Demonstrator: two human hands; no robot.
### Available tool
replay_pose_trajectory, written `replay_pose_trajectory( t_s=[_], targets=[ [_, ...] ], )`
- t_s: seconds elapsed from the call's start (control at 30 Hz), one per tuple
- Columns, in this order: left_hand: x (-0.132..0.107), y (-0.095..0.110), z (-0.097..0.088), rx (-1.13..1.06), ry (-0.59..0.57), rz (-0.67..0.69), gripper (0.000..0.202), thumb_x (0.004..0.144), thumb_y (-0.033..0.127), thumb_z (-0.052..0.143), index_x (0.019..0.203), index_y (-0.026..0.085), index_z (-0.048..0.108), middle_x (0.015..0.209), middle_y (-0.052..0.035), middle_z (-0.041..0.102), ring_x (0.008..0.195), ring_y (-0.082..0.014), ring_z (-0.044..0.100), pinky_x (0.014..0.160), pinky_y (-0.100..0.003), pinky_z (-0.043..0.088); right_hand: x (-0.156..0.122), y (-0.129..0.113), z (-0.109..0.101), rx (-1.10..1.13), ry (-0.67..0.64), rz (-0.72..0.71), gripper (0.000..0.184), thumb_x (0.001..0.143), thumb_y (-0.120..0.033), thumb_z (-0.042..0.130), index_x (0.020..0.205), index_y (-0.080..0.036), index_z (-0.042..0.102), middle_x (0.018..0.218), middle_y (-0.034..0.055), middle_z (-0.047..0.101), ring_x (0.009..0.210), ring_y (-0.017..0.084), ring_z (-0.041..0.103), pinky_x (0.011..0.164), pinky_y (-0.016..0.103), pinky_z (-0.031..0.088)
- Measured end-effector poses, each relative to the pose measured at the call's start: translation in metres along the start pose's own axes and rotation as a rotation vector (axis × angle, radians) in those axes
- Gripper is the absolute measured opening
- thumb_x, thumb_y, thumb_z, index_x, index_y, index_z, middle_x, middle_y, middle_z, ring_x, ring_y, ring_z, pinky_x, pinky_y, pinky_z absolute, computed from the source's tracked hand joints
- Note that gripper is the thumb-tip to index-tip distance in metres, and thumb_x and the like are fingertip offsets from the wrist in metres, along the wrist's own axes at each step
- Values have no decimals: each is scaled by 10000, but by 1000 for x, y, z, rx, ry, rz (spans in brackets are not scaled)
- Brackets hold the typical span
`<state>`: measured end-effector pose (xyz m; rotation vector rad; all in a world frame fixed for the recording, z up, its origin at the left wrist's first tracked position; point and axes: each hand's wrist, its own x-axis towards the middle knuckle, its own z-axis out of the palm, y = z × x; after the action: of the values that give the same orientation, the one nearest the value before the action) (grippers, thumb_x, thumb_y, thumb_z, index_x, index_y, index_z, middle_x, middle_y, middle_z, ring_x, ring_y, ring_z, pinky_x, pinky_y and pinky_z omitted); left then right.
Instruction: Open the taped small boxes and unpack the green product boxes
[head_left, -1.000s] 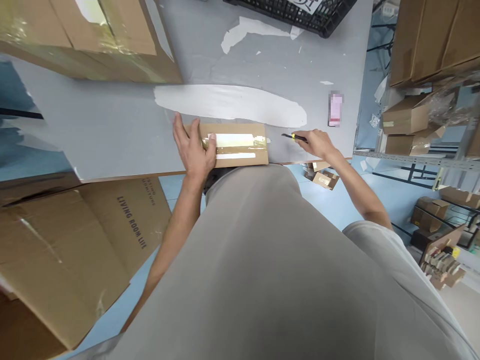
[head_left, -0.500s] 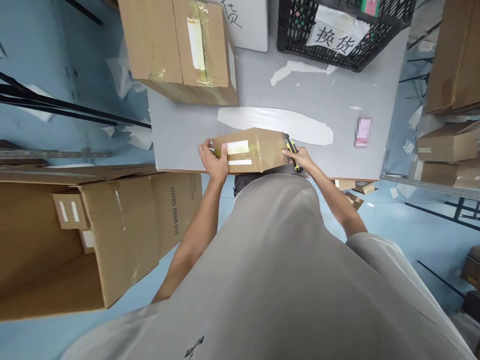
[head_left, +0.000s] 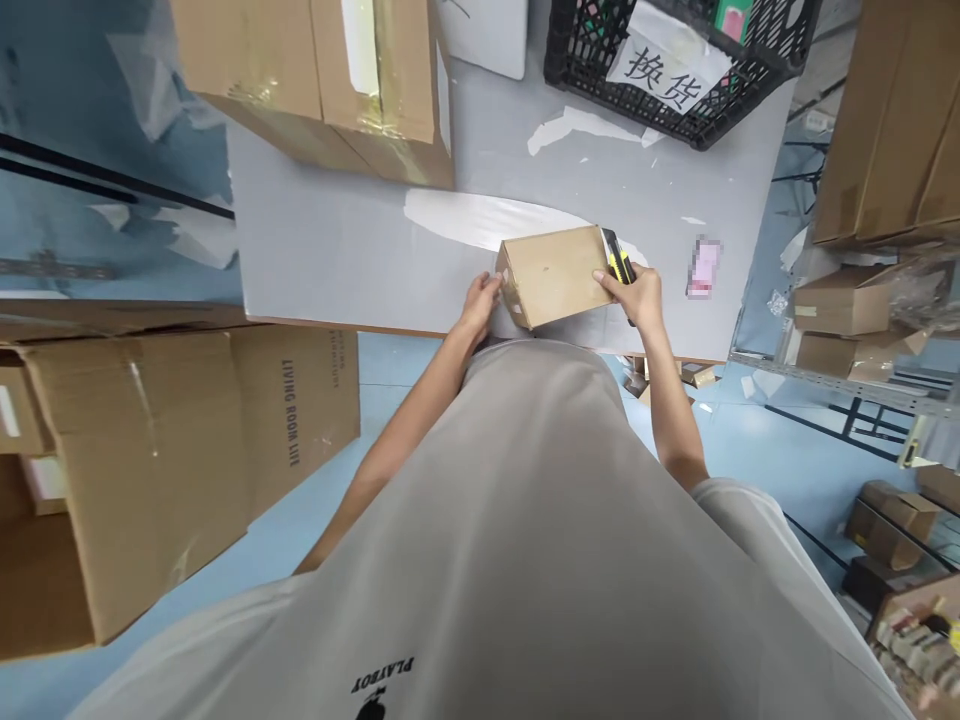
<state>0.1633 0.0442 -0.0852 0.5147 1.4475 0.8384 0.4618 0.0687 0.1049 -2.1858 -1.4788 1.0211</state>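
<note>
Holding the small carton [head_left: 559, 278] near the front edge of the desk [head_left: 337, 250]; gripping carton and black-and-yellow cutter [head_left: 618, 262] in the right hand [head_left: 640, 297], hiding part of the handle; holding the left hand [head_left: 480, 304] beside the carton's left end, fingers curled, contact impossible to tell; showing a pink item [head_left: 703, 268] near the right edge as blurred pixels and the black crate [head_left: 757, 75] toward the far edge cut off.

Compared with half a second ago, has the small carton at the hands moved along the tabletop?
Yes. Judged against the white patch on the tabletop, the small carton has shifted rightward, now hiding part of the patch's right half.
</note>
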Motion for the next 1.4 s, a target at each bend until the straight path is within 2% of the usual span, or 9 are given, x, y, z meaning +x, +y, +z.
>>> replay_pose_trajectory(
  t_s=[0.1,0.23,0.37,0.53,0.7,0.9,0.97,1.17,1.4],
  targets=[
    [-2,27,-17,133,87,178,783,926,672,951,1570,282,736,1777,-194,667,1715,-384,585,1408,-584,498,-10,-14,11,-113,-21,-38,602,997,-802,821,992,-202,781,964,100,820,964,301,742,833,367,581],
    [-25,85,-41,293,20,488,465,1058,668,823,1337,297,837,1497,-105,846,1483,-311,766,1288,-474,620,-20,-28,21,-253,-23,-119,608,1116,-792,672,1155,-205,828,1274,177,857,1194,380,787,965,423,628],
    [-49,122,-42,412,11,534,322,999,548,910,1154,273,848,1295,-74,892,1279,-283,830,1180,-434,674,-18,-35,17,-317,-30,-172,626,1152,-780,629,1202,-197,852,1267,183,865,1196,386,797,1001,445,636],
    [-53,125,-30,413,19,525,309,963,469,949,1165,272,821,1249,-66,873,1203,-276,842,1097,-429,701,-32,-55,6,-409,-27,-105,537,1178,-655,635,1346,-189,842,1367,215,854,1278,425,790,1068,497,625],
    [-40,133,-30,411,-60,549,277,924,407,966,1101,251,821,1200,-69,862,1101,-263,839,1031,-418,721,-71,-75,7,-394,-123,-102,563,1226,-559,531,1632,-200,686,1488,221,840,1359,453,799,1127,541,628],
    [-30,141,-33,408,-145,541,284,870,334,987,1091,247,832,1083,-56,861,1025,-271,830,1031,-465,730,-104,-94,29,-160,-392,-165,605,1240,-555,507,1754,-257,621,1356,111,914,985,340,902,1101,495,689],
    [-30,142,-32,388,-157,529,282,874,324,984,1100,244,837,1092,-67,860,1029,-274,827,1026,-467,729,-107,-101,38,-116,-430,-169,667,1245,-584,497,1815,-248,586,1303,100,931,932,333,909,1117,497,693],
    [-28,140,-34,373,-193,545,277,864,371,991,1062,241,847,1175,-78,876,982,-269,819,984,-460,742,-103,-113,59,-149,-393,-174,781,1232,-638,523,1874,-193,542,1278,123,944,1109,398,915,1151,521,686],
    [-22,136,-33,334,-224,507,256,847,265,968,1078,233,863,1172,-83,882,1029,-290,816,1055,-519,729,-108,-127,60,-242,-378,-172,745,1227,-605,566,1864,-219,558,1262,104,948,1102,392,913,1171,511,662]
  ],
)
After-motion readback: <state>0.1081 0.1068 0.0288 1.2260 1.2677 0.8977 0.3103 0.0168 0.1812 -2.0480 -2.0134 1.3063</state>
